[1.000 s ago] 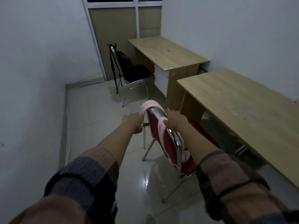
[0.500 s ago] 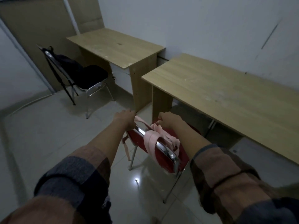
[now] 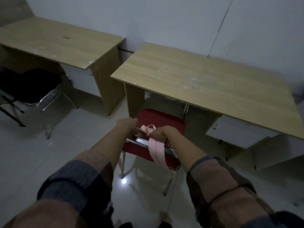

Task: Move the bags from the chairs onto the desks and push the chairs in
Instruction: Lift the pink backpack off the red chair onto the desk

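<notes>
the left hand (image 3: 127, 127) and the right hand (image 3: 158, 133) both have a tight grip on the pink bag strap (image 3: 157, 151), which hangs over the back of the red chair (image 3: 160, 119). the chair's seat sits partly under the near table (image 3: 205, 79). at 10 o'clock, a black chair (image 3: 32, 86) stands by the far table (image 3: 54, 41).

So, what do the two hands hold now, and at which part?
Both hands grip the pink bag straps at the top of the red chair backrest: left hand at the left end, right hand on the loops.
</notes>
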